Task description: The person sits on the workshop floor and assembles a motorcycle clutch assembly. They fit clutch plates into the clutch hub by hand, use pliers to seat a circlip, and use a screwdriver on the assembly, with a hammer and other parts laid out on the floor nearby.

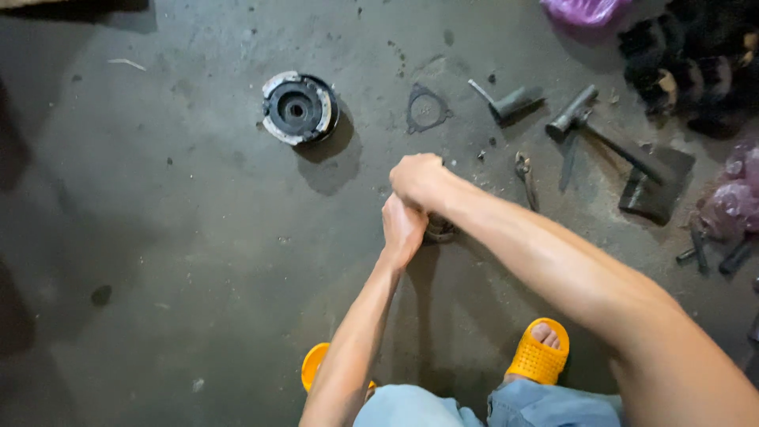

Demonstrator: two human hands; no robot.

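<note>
On the oily concrete floor, the round clutch assembly (299, 107) and flat gasket (427, 109) lie apart from the hands. The left hand (403, 229) is fisted beneath the right hand (419, 179), also closed, both apparently clamped on a tool driven into a small metal part (439, 229), mostly hidden. On so greasy a surface the part could skid sideways under the push, toward the pliers (526, 178).

I see a single head-worn view looking steeply down past my joined hands (411, 202) to the concrete floor (198, 253), close, with tools beyond them.
</note>
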